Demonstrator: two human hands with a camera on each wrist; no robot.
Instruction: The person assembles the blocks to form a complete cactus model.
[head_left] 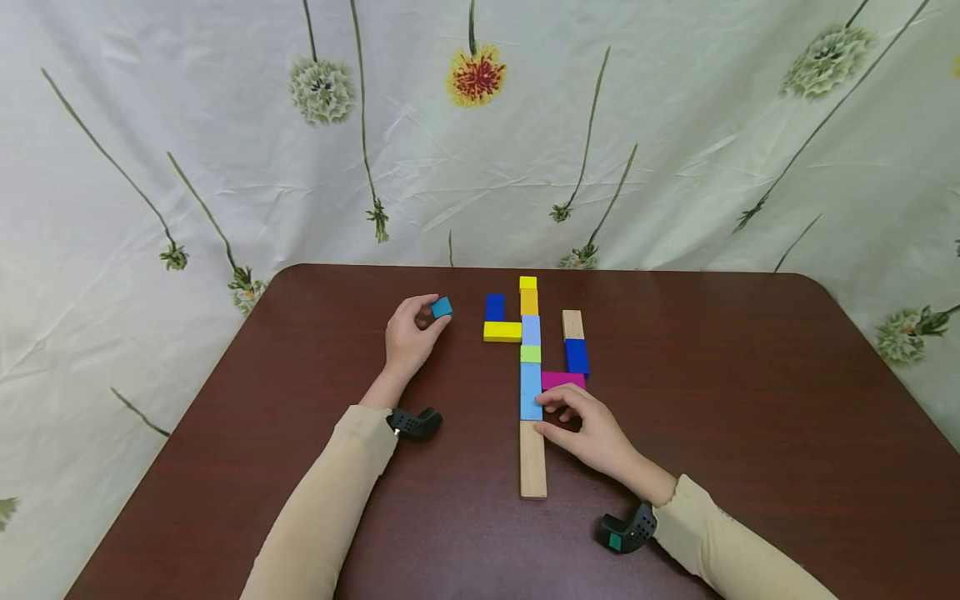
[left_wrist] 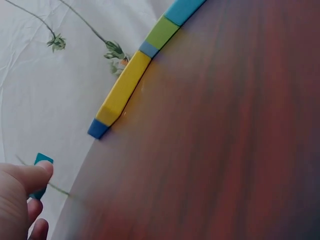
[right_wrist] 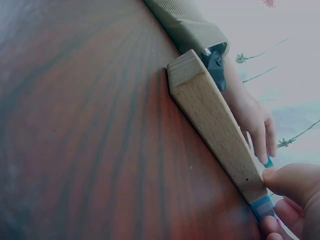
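Note:
A small blue cube [head_left: 442, 307] is pinched between the thumb and fingers of my left hand [head_left: 411, 337], above the table's far left part. The left wrist view shows the same teal-looking cube [left_wrist: 44, 159], partly hidden by the thumb. My right hand [head_left: 592, 425] is at the right side of a long row of blocks. Its fingertips touch near the light blue block [head_left: 530, 387], and its thumb is by the end of the plain wooden block [head_left: 533, 462]. In the right wrist view, that wooden block [right_wrist: 215, 125] meets the blue one beside my thumb.
Beyond, the row continues with a green block [head_left: 530, 354], a periwinkle block [head_left: 530, 330], an orange one and a yellow one. Yellow [head_left: 502, 332] and dark blue [head_left: 495, 307] blocks branch left. Magenta [head_left: 562, 380], dark blue [head_left: 577, 356] and wooden [head_left: 572, 324] blocks branch right.

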